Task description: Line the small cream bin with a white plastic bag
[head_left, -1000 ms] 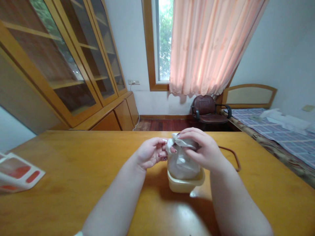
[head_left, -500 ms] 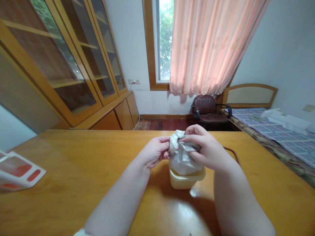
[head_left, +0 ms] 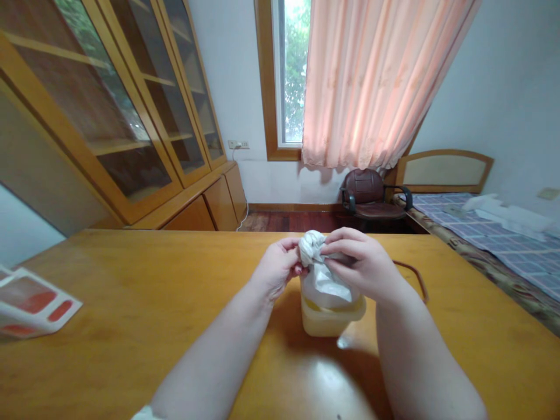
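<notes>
A white plastic bag [head_left: 330, 284] sits in a small cream-coloured bin [head_left: 326, 322] on the wooden table, its top bunched into a twisted knot. My left hand [head_left: 280, 265] pinches the left side of that bunched top between thumb and fingers. On the other side, my right hand [head_left: 361, 259] has its fingertips pressed on the bag's gathered neck. A yellowish band shows between the bag and the bin's rim. A brown curved handle [head_left: 413, 277] sticks out to the right, behind my right forearm; what it belongs to is hidden.
At the left edge of the table [head_left: 144, 303] stands a white and red holder [head_left: 39, 306], partly out of view. Beyond the table are a glass-door cabinet [head_left: 131, 105], a dark red office chair [head_left: 371, 195] and a bed [head_left: 494, 216] with a plaid cover.
The loose grey-white flap under my right hand has been gathered in, and the bag's top is now a tighter, rounder bunch. My right fingers have shifted slightly left.
</notes>
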{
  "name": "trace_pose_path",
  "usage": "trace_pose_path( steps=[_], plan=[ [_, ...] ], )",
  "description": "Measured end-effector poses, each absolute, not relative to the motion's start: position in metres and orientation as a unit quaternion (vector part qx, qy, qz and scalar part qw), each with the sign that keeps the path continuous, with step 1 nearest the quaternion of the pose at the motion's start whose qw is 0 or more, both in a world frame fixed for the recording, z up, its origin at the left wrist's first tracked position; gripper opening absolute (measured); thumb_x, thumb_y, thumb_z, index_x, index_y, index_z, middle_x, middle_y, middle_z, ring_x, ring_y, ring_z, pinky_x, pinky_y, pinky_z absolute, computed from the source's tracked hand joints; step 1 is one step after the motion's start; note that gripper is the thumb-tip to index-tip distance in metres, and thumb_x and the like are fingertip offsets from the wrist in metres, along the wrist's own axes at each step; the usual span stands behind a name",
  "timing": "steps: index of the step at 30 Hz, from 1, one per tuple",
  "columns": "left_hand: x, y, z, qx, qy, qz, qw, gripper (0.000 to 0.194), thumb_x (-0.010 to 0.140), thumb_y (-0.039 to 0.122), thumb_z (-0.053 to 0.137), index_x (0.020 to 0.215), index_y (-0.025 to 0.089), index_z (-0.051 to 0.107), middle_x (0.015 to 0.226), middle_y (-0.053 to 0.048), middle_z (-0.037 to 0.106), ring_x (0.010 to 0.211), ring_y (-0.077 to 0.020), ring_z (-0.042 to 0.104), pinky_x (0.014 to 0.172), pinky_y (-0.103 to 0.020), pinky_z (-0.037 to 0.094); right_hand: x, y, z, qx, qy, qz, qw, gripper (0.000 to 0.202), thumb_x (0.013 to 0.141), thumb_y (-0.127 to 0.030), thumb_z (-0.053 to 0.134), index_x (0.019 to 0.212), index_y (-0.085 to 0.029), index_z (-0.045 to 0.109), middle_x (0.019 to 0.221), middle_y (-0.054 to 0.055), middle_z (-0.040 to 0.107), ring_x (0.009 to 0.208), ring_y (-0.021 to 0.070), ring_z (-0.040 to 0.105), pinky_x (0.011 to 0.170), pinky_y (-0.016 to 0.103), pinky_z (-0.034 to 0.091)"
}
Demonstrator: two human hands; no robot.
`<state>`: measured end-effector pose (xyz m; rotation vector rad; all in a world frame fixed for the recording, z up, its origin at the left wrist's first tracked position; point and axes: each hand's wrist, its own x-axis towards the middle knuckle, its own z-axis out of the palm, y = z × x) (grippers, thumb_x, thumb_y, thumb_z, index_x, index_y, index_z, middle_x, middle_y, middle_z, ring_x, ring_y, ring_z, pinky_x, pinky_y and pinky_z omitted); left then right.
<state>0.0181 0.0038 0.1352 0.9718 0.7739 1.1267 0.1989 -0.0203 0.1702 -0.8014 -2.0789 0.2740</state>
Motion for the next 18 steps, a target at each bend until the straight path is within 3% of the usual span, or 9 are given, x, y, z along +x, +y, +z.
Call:
trace_pose_path(
  steps=[3,6,10,15,18],
  plan=[
    [0.018,0.005,0.134,0.437,0.351,0.534,0.633,0.037,0.054,0.038,0.085,0.076,0.013,0.069,0.063,0.000,0.063,0.049,-0.0062,0.051,0.049,-0.019,0.041,0.201,-0.021,0.173,-0.271,-0.859,0.149,0.407,0.027,0.084,-0.015,0.054,0.103,-0.025,0.070,0.101,0.007,0.062,0.095,0.0185,0.061,0.082,0.034,0.052],
    [0.015,0.004,0.134,0.476,0.347,0.519,0.619,0.040,0.054,0.037,0.086,0.082,0.013,0.069,0.073,-0.003,0.067,0.058,-0.0102,0.058,0.056,-0.023,0.047,0.200,-0.017,0.168,-0.288,-0.839,0.150,0.436,0.022,0.086,-0.015,0.053,0.094,-0.025,0.071,0.094,0.006,0.062,0.090,0.0172,0.061,0.078,0.032,0.052],
    [0.011,0.003,0.137,0.512,0.347,0.508,0.600,0.043,0.055,0.038,0.086,0.085,0.014,0.066,0.070,-0.002,0.066,0.060,-0.0115,0.058,0.058,-0.024,0.048,0.192,-0.011,0.157,-0.374,-0.768,0.139,0.501,0.004,0.079,-0.018,0.061,0.080,-0.022,0.061,0.085,0.003,0.064,0.081,0.0168,0.061,0.074,0.030,0.050],
    [0.012,0.003,0.137,0.514,0.342,0.527,0.584,0.044,0.056,0.037,0.085,0.086,0.014,0.064,0.068,-0.001,0.065,0.057,-0.0102,0.057,0.054,-0.022,0.046,0.183,-0.010,0.156,-0.511,-0.673,0.085,0.528,0.027,0.067,-0.034,0.075,0.082,-0.021,0.058,0.080,0.002,0.063,0.074,0.0177,0.058,0.067,0.028,0.046],
    [0.012,0.003,0.136,0.522,0.341,0.528,0.576,0.042,0.058,0.037,0.085,0.085,0.014,0.064,0.066,0.000,0.064,0.057,-0.0103,0.057,0.053,-0.021,0.045,0.183,-0.014,0.159,-0.537,-0.671,0.104,0.501,0.021,0.069,-0.035,0.073,0.076,-0.020,0.059,0.074,0.002,0.063,0.068,0.0166,0.057,0.064,0.027,0.045]
  ],
)
